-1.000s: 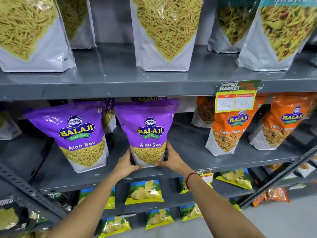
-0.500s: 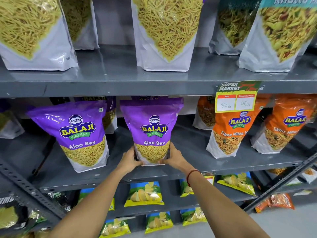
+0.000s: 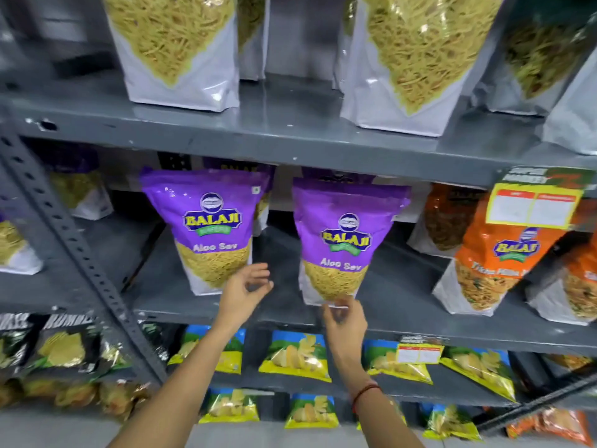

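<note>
The purple Aloo Sev bag (image 3: 345, 240) stands upright on the middle shelf (image 3: 403, 305), near the front edge, with its printed face to the camera. The right hand (image 3: 344, 321) comes up from below with the forearm rising steeply and the back of the hand towards the viewer. Its fingers are curled, and their tips meet the bag's bottom edge. Motion blur hides whether they pinch that edge or only touch it. A red thread (image 3: 363, 394) circles that wrist.

The left hand (image 3: 244, 294) hangs in the gap to the left of the bag, apart from it. The wrist is bent back, the fingers are spread and loosely curved, and it holds nothing. Its fingertips lie in front of the lower right corner of a second purple bag (image 3: 210, 227), which stands upright on the same shelf.

Orange snack bags (image 3: 504, 263) lean further right on that shelf, under a yellow price tag (image 3: 533, 205) that hangs from the upper shelf (image 3: 290, 124). White pouches of yellow sev (image 3: 174, 50) stand on that upper shelf. Below the hands are rows of yellow chip packets (image 3: 295, 357). A slotted grey upright (image 3: 74, 240) runs slantwise at the left.
</note>
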`<state>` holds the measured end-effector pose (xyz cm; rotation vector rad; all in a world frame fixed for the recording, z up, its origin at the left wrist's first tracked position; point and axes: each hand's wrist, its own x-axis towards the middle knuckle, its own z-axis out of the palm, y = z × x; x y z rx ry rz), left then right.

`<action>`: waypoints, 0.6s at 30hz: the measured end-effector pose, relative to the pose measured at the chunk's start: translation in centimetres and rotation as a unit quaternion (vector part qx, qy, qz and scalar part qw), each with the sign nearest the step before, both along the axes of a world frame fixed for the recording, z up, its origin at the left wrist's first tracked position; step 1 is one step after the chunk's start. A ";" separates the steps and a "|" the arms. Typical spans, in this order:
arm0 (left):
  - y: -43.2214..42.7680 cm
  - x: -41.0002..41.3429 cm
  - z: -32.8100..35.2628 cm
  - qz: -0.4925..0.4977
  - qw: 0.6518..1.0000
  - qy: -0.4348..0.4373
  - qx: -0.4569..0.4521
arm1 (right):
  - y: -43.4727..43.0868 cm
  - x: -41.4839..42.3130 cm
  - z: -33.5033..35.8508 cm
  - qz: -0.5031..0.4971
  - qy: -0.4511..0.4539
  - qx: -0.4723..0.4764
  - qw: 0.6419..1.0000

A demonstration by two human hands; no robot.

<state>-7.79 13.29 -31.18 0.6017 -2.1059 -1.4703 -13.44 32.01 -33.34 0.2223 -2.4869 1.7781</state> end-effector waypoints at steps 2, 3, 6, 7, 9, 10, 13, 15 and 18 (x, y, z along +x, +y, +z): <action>-1.7 2.6 0.5 0.070 0.996 0.046 0.002 | -2.9 1.1 0.1 0.076 0.007 0.019 0.997; -2.6 3.8 0.7 0.101 0.993 0.067 0.001 | -4.6 1.0 0.0 0.112 0.014 0.032 0.993; -6.2 6.3 0.9 0.179 0.979 0.098 -0.010 | -9.6 0.5 1.1 0.196 0.028 0.077 0.977; -7.5 6.7 0.9 0.204 0.974 0.100 -0.019 | -11.1 0.2 1.6 0.222 0.014 0.085 0.971; -10.1 6.9 0.6 0.224 0.972 0.063 -0.039 | -14.0 -0.8 1.9 0.264 -0.034 0.106 0.958; -11.3 6.8 0.4 0.212 0.976 0.033 -0.033 | -15.2 -1.6 1.3 0.278 -0.054 0.122 0.951; -14.4 6.0 -1.0 0.116 0.990 -0.073 0.031 | -17.7 -3.4 -0.1 0.289 -0.117 0.117 0.943; -15.2 5.5 -1.4 0.017 0.989 -0.146 0.034 | -17.7 -2.7 1.5 0.305 -0.130 0.098 0.938; -14.9 5.2 -1.0 -0.033 0.982 -0.183 0.041 | -17.6 -1.9 3.3 0.304 -0.140 0.108 0.936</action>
